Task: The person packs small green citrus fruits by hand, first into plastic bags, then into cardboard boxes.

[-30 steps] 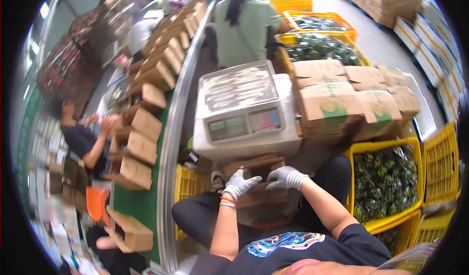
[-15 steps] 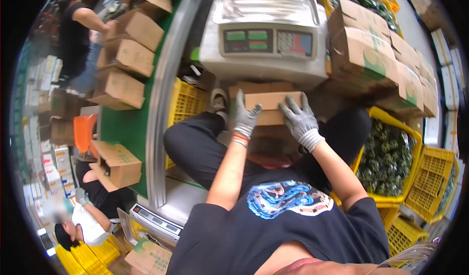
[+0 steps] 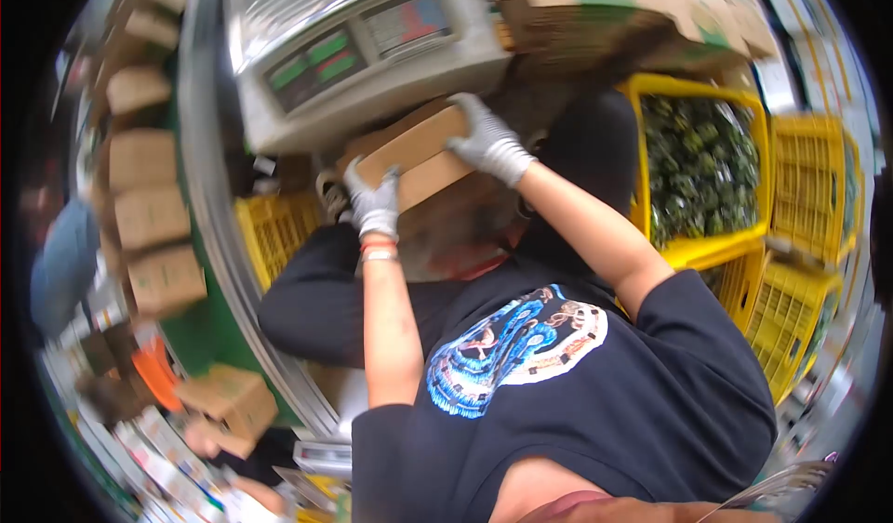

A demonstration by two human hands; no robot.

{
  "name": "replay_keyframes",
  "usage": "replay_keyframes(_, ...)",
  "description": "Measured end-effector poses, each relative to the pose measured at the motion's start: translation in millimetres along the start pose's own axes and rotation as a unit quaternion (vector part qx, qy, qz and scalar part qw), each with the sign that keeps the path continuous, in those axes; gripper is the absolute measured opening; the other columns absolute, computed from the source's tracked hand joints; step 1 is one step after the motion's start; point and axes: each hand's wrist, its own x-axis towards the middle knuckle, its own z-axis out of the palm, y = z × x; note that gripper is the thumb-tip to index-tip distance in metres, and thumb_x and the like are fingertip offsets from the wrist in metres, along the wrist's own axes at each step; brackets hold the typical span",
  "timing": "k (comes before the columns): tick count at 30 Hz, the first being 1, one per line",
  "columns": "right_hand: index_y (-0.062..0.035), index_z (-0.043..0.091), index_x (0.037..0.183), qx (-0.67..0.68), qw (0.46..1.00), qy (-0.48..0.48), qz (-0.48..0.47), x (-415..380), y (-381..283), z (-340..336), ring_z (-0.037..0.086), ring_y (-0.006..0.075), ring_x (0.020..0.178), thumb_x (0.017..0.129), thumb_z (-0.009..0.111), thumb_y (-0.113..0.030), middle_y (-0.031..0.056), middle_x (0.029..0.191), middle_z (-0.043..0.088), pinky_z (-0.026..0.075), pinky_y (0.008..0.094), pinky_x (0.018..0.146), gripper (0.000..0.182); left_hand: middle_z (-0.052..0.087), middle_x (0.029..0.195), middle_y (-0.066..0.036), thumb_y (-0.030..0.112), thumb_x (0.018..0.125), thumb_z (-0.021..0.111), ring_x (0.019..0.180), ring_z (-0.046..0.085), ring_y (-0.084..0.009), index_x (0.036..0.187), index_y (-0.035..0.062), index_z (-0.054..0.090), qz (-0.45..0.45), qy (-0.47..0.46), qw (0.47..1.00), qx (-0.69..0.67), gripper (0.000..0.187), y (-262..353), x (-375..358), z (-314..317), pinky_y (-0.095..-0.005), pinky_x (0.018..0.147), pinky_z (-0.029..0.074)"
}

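Observation:
A brown cardboard box with its flaps up sits between my knees, just below the scale. My left hand, in a grey glove, grips its left end with the thumb on the near side. The right end is held by my right hand, also gloved, its fingers over the top edge. The inside of the box is hidden from this angle. Directly beyond it stands a digital weighing scale with a shiny metal pan and lit green displays.
A yellow crate of dark green packaged goods stands at my right, with more yellow crates beyond. Stacked cartons are at the upper right. Along the left runs a green conveyor belt bearing boxes; a person sits at lower left.
My view has turned, so the scene appears rotated and shifted. Both hands stay on the box, which now looks tilted. The fingers have closed more around its ends.

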Motion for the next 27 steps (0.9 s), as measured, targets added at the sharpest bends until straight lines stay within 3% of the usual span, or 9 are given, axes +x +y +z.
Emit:
replay_keyframes(2,-0.0035,0.046,0.122,-0.014,0.999,-0.005,0.039,-6,-23,-13,0.052,0.0354,0.110,0.068,0.068,-0.018,0.0211,0.120,0.053,0.043,0.0385,0.093,0.061,0.039,0.133,-0.020,0.032,0.067,0.077,0.124,0.034,-0.0407,0.132,0.0097,0.035,0.038,0.016,0.936,0.349,0.081,51,-2,-10,-0.0503,0.101,0.031)
replay_keyframes(4,-0.0032,0.046,0.123,0.014,0.999,0.042,0.017,-10,-7,-3,0.051,0.0349,0.112,0.068,0.066,-0.019,0.0210,0.121,0.052,0.041,0.0387,0.095,0.061,0.033,0.140,-0.019,0.035,0.070,0.072,0.132,0.025,-0.0386,0.140,0.0137,0.030,0.242,0.001,0.910,0.338,0.084,87,-3,-3,-0.0541,0.104,0.024)
replay_keyframes(6,-0.0014,0.042,0.127,0.035,0.997,0.059,0.017,-18,-2,-3,0.048,0.0347,0.116,0.068,0.067,-0.022,0.0210,0.127,0.048,0.039,0.0388,0.098,0.067,0.033,0.142,-0.015,0.042,0.078,0.062,0.133,0.026,-0.0363,0.141,0.0150,0.029,0.358,-0.092,0.791,0.487,0.076,68,4,41,-0.0559,0.105,0.021)
replay_keyframes(10,-0.0070,0.038,0.132,0.090,0.984,0.142,-0.060,-81,-34,-74,0.046,0.0344,0.119,0.073,0.066,-0.021,0.0189,0.128,0.046,0.041,0.0386,0.098,0.067,0.033,0.142,-0.014,0.049,0.076,0.061,0.133,0.027,-0.0326,0.141,0.0154,0.031,0.392,-0.131,0.808,0.420,0.079,68,5,22,-0.0560,0.106,0.018)
replay_keyframes(15,0.0000,0.055,0.112,0.085,0.894,0.438,-0.048,-218,9,-197,0.063,0.0220,0.086,0.076,0.061,-0.003,0.0161,0.111,0.054,0.053,0.0297,0.075,0.037,0.044,0.132,-0.019,0.044,0.056,0.079,0.123,0.040,-0.0343,0.135,0.0101,0.040,0.334,-0.204,0.832,0.394,0.094,121,-5,7,-0.0465,0.104,0.031)
replay_keyframes(18,0.0007,0.050,0.120,0.089,0.819,0.527,0.208,-327,127,-222,0.062,0.0260,0.098,0.077,0.065,-0.010,0.0186,0.116,0.054,0.053,0.0337,0.079,0.046,0.047,0.130,-0.019,0.022,0.056,0.083,0.117,0.048,-0.0321,0.135,0.0044,0.038,0.402,-0.203,0.846,0.283,0.093,137,16,-11,-0.0389,0.101,0.037)
replay_keyframes(20,-0.0039,0.047,0.125,0.038,0.748,0.531,0.398,-412,179,-226,0.059,0.0300,0.105,0.074,0.070,-0.018,0.0216,0.120,0.054,0.049,0.0374,0.088,0.058,0.050,0.127,-0.015,0.022,0.067,0.077,0.108,0.053,-0.0275,0.134,0.0027,0.039,0.342,-0.168,0.903,0.197,0.079,169,11,-39,-0.0389,0.094,0.043)
replay_keyframes(22,-0.0082,0.046,0.129,-0.042,0.664,0.513,0.542,-507,276,-200,0.049,0.0357,0.117,0.069,0.074,-0.032,0.0246,0.127,0.048,0.039,0.0392,0.100,0.070,0.054,0.122,-0.015,0.013,0.077,0.067,0.099,0.056,-0.0231,0.127,0.0018,0.048,0.154,-0.235,0.953,-0.109,0.055,227,-33,-62,-0.0360,0.088,0.047)
replay_keyframes(27,-0.0240,0.029,0.141,-0.002,0.565,0.416,0.712,-596,326,-219,0.036,0.0381,0.127,0.062,0.078,-0.041,0.0210,0.144,0.025,0.034,0.0413,0.105,0.095,0.056,0.118,-0.015,0.018,0.078,0.066,0.098,0.056,-0.0242,0.123,0.0004,0.049,0.147,-0.339,0.874,-0.317,0.051,314,-106,9,-0.0366,0.088,0.046)
